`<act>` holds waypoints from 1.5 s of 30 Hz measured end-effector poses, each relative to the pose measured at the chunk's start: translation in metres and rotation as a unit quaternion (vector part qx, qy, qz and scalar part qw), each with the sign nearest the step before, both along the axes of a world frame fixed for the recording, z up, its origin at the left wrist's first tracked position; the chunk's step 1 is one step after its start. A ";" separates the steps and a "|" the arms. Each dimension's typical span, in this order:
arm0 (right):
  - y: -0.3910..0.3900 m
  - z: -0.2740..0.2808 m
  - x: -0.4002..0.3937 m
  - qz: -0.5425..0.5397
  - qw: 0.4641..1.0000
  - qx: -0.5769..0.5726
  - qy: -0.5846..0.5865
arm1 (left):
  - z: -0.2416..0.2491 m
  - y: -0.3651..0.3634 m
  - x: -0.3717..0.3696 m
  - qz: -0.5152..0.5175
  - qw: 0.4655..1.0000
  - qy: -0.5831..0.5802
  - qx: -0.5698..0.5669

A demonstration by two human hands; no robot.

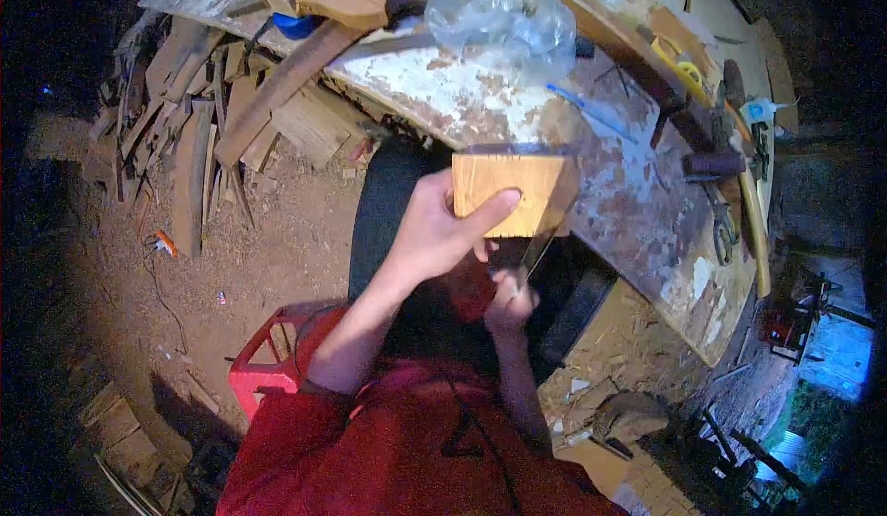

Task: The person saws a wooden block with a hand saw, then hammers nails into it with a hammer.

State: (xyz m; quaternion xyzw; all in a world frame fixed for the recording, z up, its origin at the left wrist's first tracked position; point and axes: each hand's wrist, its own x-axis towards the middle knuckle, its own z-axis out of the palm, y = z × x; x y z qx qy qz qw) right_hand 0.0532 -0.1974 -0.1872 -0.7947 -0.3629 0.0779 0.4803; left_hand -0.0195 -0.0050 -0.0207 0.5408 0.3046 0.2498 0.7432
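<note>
My left hand grips a pale, flat-faced wooden block from its left side, with the thumb across the front face. Short dark marks or cuts run along the block's top and bottom edges. Below the block, my right hand is closed around a thin-bladed tool whose narrow blade slants up beside the block's lower right corner. Blur hides the exact kind of tool. A shadow falls over the block's right side.
A worn workbench lies ahead, bearing a clear plastic bag, a blue pen-like stick and a yellow tape-like roll. Wood scraps pile up at left. A red plastic stool is under me.
</note>
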 end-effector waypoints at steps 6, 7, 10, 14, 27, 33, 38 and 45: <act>-0.008 -0.030 -0.013 0.024 0.997 -0.008 0.069 | 0.001 0.002 -0.003 -0.010 1.000 0.014 -0.010; -0.004 -0.028 -0.015 0.038 0.999 0.004 0.005 | 0.000 0.001 -0.001 -0.009 1.000 0.012 -0.021; 0.018 0.024 -0.002 0.064 0.994 -0.025 0.084 | 0.000 0.002 -0.002 -0.019 0.999 0.033 -0.007; 0.008 0.028 0.001 0.088 0.976 -0.174 0.094 | 0.001 0.001 -0.001 -0.013 0.999 0.030 -0.004; -0.006 -0.077 -0.016 0.036 0.987 -0.017 -0.158 | 0.003 0.001 -0.001 -0.010 0.999 0.040 -0.007; 0.008 0.014 -0.011 0.052 0.987 -0.141 0.060 | 0.005 0.000 -0.002 -0.009 0.998 0.050 -0.024; 0.007 -0.051 -0.025 0.015 0.975 0.162 -0.153 | 0.008 0.002 -0.002 -0.014 0.999 0.031 -0.019; 0.024 -0.006 -0.026 0.045 0.989 0.129 0.051 | 0.005 0.002 -0.001 -0.009 1.000 0.025 -0.010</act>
